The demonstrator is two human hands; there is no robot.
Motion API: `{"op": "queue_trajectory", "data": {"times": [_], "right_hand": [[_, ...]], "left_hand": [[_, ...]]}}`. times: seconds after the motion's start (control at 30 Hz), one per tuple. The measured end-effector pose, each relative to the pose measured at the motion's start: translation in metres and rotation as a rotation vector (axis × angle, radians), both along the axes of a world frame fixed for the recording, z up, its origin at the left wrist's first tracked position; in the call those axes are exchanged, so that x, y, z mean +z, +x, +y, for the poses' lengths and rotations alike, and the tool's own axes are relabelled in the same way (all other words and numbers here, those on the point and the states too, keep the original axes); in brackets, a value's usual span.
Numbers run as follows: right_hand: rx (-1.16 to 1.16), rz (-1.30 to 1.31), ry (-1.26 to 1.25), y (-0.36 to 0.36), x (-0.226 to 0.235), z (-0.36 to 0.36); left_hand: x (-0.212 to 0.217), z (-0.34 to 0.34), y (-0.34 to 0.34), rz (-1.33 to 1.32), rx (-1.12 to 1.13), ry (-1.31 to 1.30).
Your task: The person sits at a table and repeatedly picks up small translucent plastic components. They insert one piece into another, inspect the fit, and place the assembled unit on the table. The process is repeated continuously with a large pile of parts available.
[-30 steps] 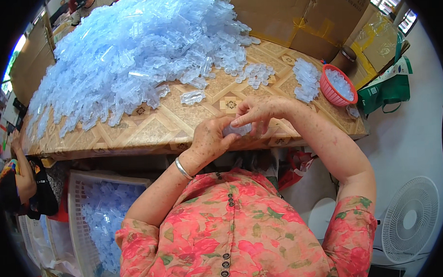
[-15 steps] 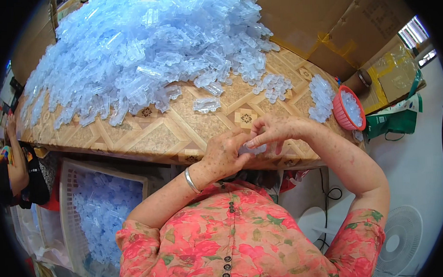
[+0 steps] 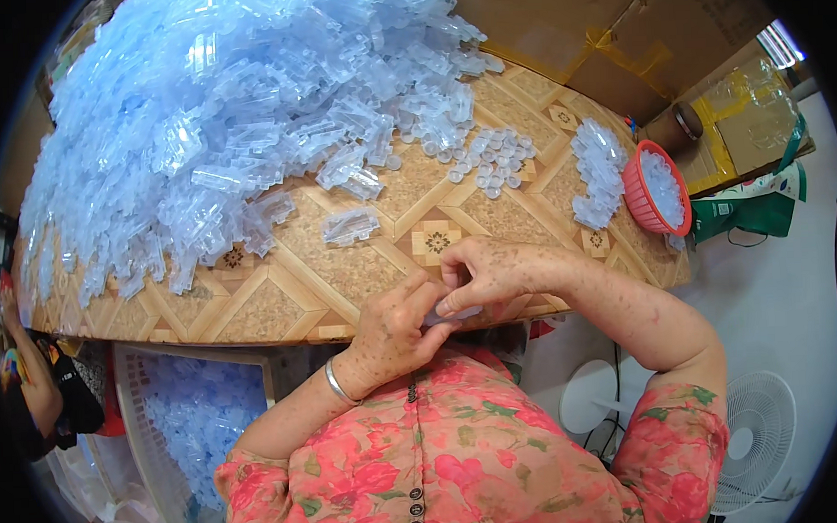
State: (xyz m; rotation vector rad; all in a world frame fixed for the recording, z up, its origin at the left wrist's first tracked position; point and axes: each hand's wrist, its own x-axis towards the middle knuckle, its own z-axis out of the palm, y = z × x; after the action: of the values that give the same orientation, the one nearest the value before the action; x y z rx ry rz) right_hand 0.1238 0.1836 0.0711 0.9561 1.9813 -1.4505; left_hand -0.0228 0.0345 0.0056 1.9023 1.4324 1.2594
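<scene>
Both hands meet at the near table edge, left hand (image 3: 398, 331) and right hand (image 3: 484, 276) pinching one small clear-blue plastic piece (image 3: 459, 313) between closed fingertips; huge heap of clear-blue plastic parts (image 3: 230, 130) remains unworked, white crate (image 3: 134, 428) below partly filled.

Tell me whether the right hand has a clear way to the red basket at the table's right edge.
Probably yes: the right hand lies toward the red basket, with mostly bare table between, though both hands now pinch a small clear part.

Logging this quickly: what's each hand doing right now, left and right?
Left hand: closed, fingers pinching a small clear plastic piece at the table edge.
Right hand: closed, fingertips gripping the same piece from above.
</scene>
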Motion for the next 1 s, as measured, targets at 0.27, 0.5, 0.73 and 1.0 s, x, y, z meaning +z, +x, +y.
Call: {"op": "queue_trajectory", "data": {"times": [0.27, 0.5, 0.73, 1.0], "right_hand": [[-0.090, 0.573, 0.247, 0.041, -0.019, -0.027], [-0.443, 0.678, 0.102, 0.063, -0.054, -0.054], [-0.659, 0.694, 0.074, 0.076, -0.056, -0.062], [-0.617, 0.653, 0.267, 0.044, -0.056, -0.061]], "left_hand": [[0.001, 0.004, 0.004, -0.037, 0.123, 0.013], [-0.018, -0.004, 0.001, -0.247, 0.155, 0.003], [0.009, -0.100, -0.141, -1.020, 0.942, 0.454], [0.048, -0.341, -0.275, -1.274, 0.692, 1.195]]}}
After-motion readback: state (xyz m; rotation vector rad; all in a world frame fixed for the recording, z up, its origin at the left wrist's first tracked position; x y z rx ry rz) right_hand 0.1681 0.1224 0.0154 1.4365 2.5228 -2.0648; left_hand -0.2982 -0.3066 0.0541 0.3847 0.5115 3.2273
